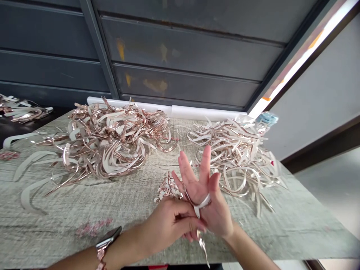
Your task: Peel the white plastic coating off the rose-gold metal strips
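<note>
My left hand point(174, 217) is closed in a pinch on a rose-gold and white foil strip point(202, 245), whose tail hangs below the fingers. The strip loops around the palm of my right hand point(201, 189), which faces up with its fingers and thumb spread apart. Both hands are close together above the front of the table. Just behind them is a small heap of short foil scraps point(168, 186), partly hidden by my hands.
A large tangled pile of foil strips point(112, 135) covers the table's left side. A second pile point(236, 153) is on the right. White rolls point(197, 112) lie along the dark panelled wall point(180, 48). Other strips point(25, 110) rest on a dark surface at far left.
</note>
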